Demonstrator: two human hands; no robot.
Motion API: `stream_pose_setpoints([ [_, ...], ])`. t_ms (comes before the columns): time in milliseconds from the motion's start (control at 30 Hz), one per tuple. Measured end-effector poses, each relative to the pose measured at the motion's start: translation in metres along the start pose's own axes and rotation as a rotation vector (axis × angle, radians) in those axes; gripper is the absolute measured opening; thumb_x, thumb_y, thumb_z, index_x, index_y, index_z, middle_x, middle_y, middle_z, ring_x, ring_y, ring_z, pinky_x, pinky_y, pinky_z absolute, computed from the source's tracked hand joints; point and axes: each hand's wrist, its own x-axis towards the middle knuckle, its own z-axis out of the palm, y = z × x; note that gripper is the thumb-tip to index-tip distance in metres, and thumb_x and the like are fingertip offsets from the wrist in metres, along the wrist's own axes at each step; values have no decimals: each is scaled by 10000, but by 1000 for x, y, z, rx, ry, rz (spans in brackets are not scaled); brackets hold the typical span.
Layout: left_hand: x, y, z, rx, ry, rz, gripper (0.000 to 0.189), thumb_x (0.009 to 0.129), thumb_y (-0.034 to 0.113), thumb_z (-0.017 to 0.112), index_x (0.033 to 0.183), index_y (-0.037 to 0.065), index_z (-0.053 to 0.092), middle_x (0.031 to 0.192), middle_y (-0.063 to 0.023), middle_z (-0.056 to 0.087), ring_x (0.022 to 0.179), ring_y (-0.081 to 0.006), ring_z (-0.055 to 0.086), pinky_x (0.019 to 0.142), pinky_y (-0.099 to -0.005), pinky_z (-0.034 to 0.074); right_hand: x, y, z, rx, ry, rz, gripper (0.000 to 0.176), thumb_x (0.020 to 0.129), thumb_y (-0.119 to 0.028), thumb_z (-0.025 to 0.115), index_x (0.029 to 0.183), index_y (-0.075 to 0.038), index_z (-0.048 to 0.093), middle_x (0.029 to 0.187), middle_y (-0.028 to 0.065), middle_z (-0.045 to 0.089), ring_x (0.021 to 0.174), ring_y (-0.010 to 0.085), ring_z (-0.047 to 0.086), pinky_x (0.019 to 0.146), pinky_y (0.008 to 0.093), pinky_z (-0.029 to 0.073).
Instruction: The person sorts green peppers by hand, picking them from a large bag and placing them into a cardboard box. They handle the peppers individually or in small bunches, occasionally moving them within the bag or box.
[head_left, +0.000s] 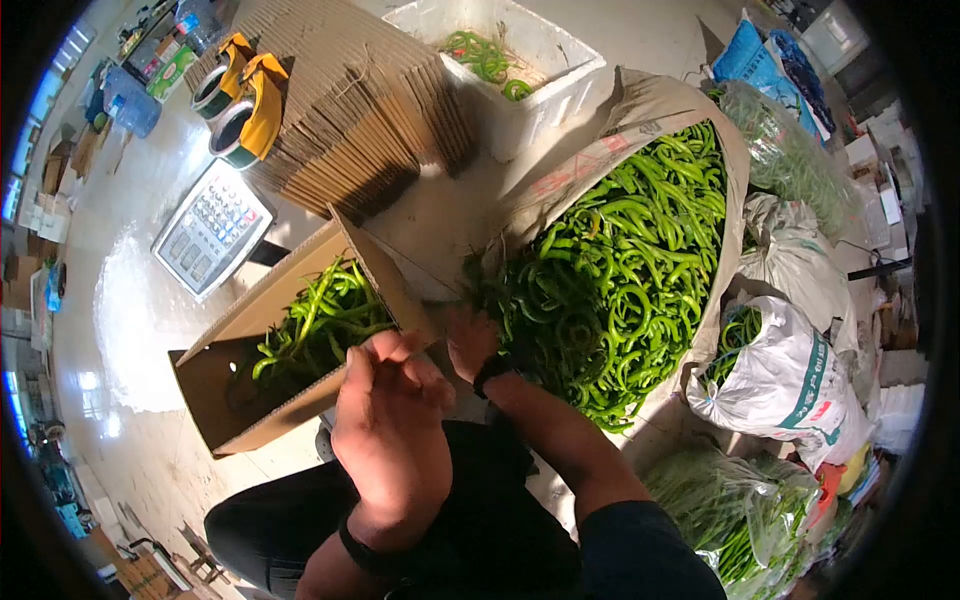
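My left hand [392, 425] hovers, back to the camera, just beside the near flap of an open cardboard box [232, 395]. Its fingers are loosely bent and nothing shows in them. The box holds a layer of long green peppers [322, 322]. My right hand [470, 342], with a black watch on the wrist, reaches into the edge of a big heap of green peppers [620, 270] lying in an opened sack [640, 100]. Its fingertips are buried among the peppers, so its grip is hidden.
A scale [212, 230] sits on the floor beyond the box, next to a stack of flat cardboard [350, 100] with tape rolls [232, 130] on it. A white foam box [520, 60] holds a few peppers. More bags of peppers [790, 380] crowd the right side.
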Motion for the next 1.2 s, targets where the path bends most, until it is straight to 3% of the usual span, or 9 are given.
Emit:
stream_pose_setpoints([
  [233, 6, -1, -1, 20, 91, -48, 329, 1030, 403, 500, 1063, 90, 597, 1008, -45, 615, 772, -169, 566, 680, -322, 429, 58, 2, -9, -137, -198, -99, 805, 878, -332, 652, 1566, -131, 286, 1529, 202, 352, 1237, 466, 491, 857, 574, 493],
  [333, 8, -6, -4, -13, 84, -47, 408, 1033, 394, 487, 1115, 17, 617, 1021, -127, 663, 741, -223, 618, 647, -382, 493, 68, 8, 30, -142, -104, -141, 687, 875, -306, 648, 1489, -88, 432, 1469, 192, 440, 1240, 471, 492, 873, 560, 487],
  [500, 7, -7, -1, -95, 78, -88, 410, 1040, 384, 468, 1102, 6, 616, 1027, -148, 668, 739, -241, 617, 637, -387, 485, 74, 8, 37, -138, -124, -98, 284, 870, -208, 612, 1079, -56, 729, 1175, 153, 657, 1180, 409, 520, 959, 520, 405],
  [700, 6, -5, -1, -142, 22, -79, 400, 1041, 376, 462, 1090, 12, 618, 1003, -153, 659, 708, -240, 599, 625, -394, 471, 65, 25, -53, -89, -191, -89, 218, 863, -176, 600, 969, -63, 753, 1082, 159, 674, 1146, 404, 524, 972, 536, 376],
  [833, 2, -5, 11, -88, 61, -93, 346, 1037, 385, 481, 1044, 81, 646, 924, -82, 652, 657, -182, 541, 594, -336, 398, 66, 26, -44, -64, -111, -89, 243, 859, -177, 605, 1020, -46, 731, 1094, 177, 664, 1151, 427, 522, 955, 566, 383],
  [900, 1, -5, 10, -75, 55, -116, 339, 1042, 371, 466, 1038, 79, 640, 910, -85, 648, 650, -185, 539, 588, -341, 394, 74, 17, -41, -30, 12, -82, 407, 874, -179, 595, 1253, -37, 636, 1292, 220, 586, 1224, 483, 485, 997, 611, 365],
  [1033, 5, -9, -2, -139, 42, -115, 376, 1032, 361, 464, 1018, 23, 630, 939, -144, 658, 663, -251, 576, 603, -402, 456, 105, 16, -9, -48, 148, -47, 594, 897, -202, 589, 1458, -63, 454, 1483, 237, 428, 1303, 533, 418, 1052, 650, 320],
  [1100, 6, -11, -14, 47, 13, -99, 378, 1075, 320, 440, 1143, 27, 669, 1060, -152, 691, 751, -236, 649, 627, -362, 492, 117, 16, -2, 61, -178, 33, 676, 920, -236, 590, 1534, -89, 348, 1576, 219, 305, 1361, 539, 362, 1093, 662, 278],
  [1200, 8, -13, -15, -81, -41, -129, 357, 1072, 316, 454, 1134, 25, 651, 1070, -129, 677, 757, -226, 627, 645, -358, 491, 102, 6, 1, -228, -228, -107, 592, 946, -275, 564, 1486, -76, 424, 1529, 211, 386, 1365, 524, 365, 1082, 648, 297],
])
